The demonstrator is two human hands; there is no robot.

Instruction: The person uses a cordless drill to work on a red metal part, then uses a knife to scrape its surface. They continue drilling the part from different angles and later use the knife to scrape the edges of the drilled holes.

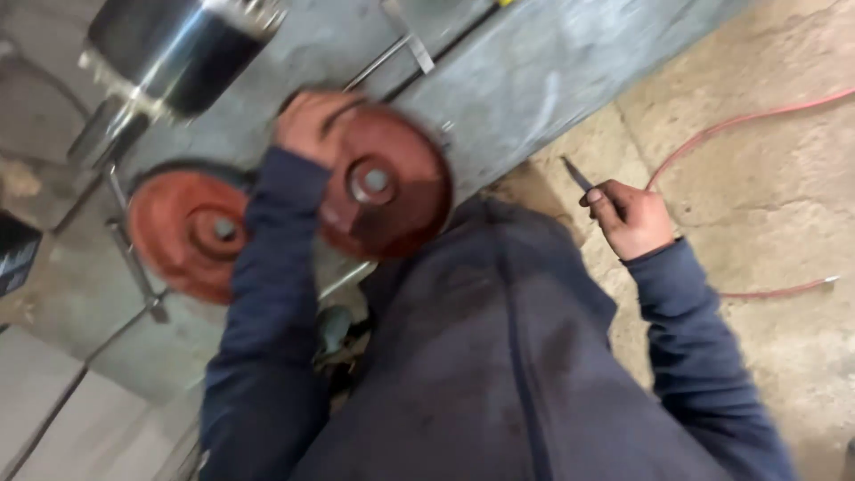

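A grey metal bench top point(534, 80) runs slantwise across the view above a rough concrete floor point(757, 223), where a thin red cable point(739, 120) trails. On the bench lie two round rust-red metal discs, each lying flat with its bolted hub facing up. The left hand point(307, 125) curls over the rim of the nearer disc point(387, 183); the farther disc point(187, 227) sits just beside the sleeve. The right hand point(631, 218), off the bench, pinches a slim dark tool point(577, 174) whose long axis points up-left toward the bench.
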